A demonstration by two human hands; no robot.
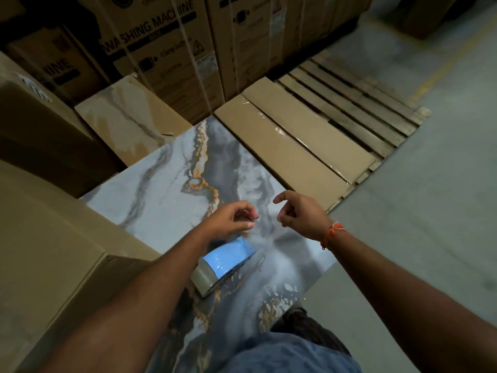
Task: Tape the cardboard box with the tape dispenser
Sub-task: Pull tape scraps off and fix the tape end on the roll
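Observation:
A flat cardboard box (271,154) lies on a wooden pallet at the back right, with a glossy strip of clear tape (301,142) along its seam. A roll of tape (223,265) rests on a grey marbled slab (166,189), just under my left forearm. My left hand (228,220) hovers above the slab beyond the roll, thumb and fingertips pinched close; whether something thin is between them I cannot tell. My right hand (301,211) hangs beside it, fingers loosely curled and apart, holding nothing. Neither hand touches the box or the roll.
A large cardboard carton (53,251) stands at my left. Tall washing-machine cartons (161,49) wall off the back. A beige marbled slab (126,119) lies behind the grey one. The pallet's bare slats (363,103) and concrete floor (430,211) are at the right.

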